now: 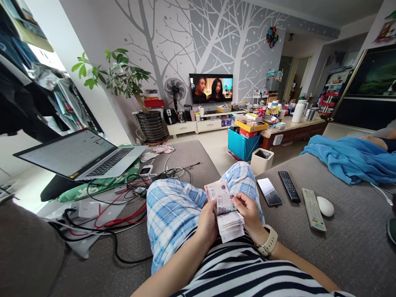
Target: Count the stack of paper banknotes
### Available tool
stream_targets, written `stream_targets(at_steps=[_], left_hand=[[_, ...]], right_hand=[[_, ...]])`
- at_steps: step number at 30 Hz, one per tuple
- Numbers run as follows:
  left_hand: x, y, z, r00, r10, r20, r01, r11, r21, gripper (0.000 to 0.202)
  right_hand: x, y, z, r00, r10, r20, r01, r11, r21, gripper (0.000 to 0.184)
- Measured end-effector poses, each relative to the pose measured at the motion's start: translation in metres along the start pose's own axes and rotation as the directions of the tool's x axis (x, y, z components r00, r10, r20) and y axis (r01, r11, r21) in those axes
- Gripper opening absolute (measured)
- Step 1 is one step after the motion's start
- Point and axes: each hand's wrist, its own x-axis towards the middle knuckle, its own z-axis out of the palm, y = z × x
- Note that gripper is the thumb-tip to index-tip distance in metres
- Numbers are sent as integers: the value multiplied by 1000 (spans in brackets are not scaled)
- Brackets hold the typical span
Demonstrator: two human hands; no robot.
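A stack of banknotes (pixel 225 203) lies between my two hands, above my lap. My left hand (pixel 208 222) is closed on the left side of the stack, its thumb on top. With thumb and fingers, my right hand (pixel 249 212) pinches the right edge of a note. The lower notes fan out in steps toward my striped shirt (pixel 229 268), and a pinkish part of the stack shows at the far end. Plaid trousers (pixel 173 214) cover my crossed legs beneath. A pale watch (pixel 268 243) is on my right wrist.
On the sofa to my right lie a phone (pixel 269 191), a black remote (pixel 289 186), a beige remote (pixel 313 209) and a white mouse (pixel 325 206). An open laptop (pixel 102 159) and tangled cables (pixel 123 220) are at my left. A person's limb shows beside the blue cloth (pixel 346 159).
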Motion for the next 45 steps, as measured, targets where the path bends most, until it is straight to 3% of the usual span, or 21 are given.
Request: stream_targets(at_steps=[45], left_hand=[[3, -4, -3, 1000, -8, 11, 9, 1000, -13, 31]], right_hand=[[-3, -5, -1, 1000, -5, 10, 5, 998, -59, 37]])
